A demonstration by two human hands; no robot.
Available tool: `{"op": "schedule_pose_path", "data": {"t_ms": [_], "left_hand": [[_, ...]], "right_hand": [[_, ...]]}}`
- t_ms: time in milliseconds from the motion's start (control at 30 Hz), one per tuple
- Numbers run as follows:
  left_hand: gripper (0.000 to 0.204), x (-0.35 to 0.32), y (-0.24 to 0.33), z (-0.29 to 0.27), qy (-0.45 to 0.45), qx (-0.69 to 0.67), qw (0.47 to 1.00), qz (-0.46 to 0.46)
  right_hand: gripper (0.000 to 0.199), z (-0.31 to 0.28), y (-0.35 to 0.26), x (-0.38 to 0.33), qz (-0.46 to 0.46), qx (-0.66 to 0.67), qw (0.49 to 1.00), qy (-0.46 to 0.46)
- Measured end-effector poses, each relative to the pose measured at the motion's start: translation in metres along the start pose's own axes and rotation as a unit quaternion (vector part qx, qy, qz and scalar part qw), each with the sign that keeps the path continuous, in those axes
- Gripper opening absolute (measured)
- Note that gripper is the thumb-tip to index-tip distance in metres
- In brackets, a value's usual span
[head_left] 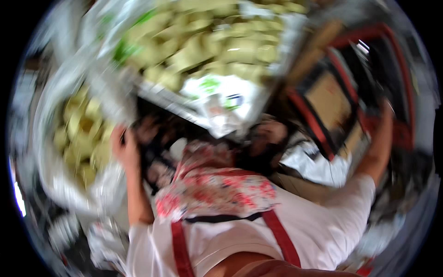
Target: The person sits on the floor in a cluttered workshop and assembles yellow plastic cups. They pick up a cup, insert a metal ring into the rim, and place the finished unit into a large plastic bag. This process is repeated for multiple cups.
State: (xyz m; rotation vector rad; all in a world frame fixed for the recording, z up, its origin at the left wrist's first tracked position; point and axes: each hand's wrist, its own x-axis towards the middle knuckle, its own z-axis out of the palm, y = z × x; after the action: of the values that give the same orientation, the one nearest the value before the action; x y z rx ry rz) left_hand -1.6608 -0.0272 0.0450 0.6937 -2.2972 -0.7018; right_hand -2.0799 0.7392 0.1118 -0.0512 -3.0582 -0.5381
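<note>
Blur from motion softens the whole picture. My left hand (123, 144), its fingers curled, is at the right edge of a translucent plastic bag (51, 173); a small dark spot shows between the fingers, too smeared to name. Pale yellow, rounded, hollow-looking pieces (83, 134) fill that bag. Out to the right, my right hand (386, 111) is at a red-and-black framed object (408, 74). Its fingers are smeared, so I cannot see whether they grip the frame. A heap of similar pale yellow pieces (198, 48) lies in front of me on white plastic sheeting (217, 87).
A second red-edged black frame with a brown panel (328, 97) leans between the heap and my right arm. Silvery crumpled sheeting (316, 161) lies below it. My floral apron (221, 189) covers my lap. More crumpled plastic (106, 242) lies at lower left.
</note>
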Motion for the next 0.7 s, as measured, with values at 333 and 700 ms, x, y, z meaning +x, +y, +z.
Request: {"op": "schedule_pose_path", "data": {"t_ms": [333,700], "left_hand": [[0.031,0.117,-0.045,0.089,-0.364,-0.027,0.928,-0.075],[0.031,0.151,-0.125,0.231,-0.503,0.243,0.793,-0.244]], "right_hand": [[0.035,0.055,0.06,0.064,-0.16,-0.283,0.946,-0.013],[0.056,-0.031,-0.014,-0.025,0.159,0.039,0.981,0.101]]}}
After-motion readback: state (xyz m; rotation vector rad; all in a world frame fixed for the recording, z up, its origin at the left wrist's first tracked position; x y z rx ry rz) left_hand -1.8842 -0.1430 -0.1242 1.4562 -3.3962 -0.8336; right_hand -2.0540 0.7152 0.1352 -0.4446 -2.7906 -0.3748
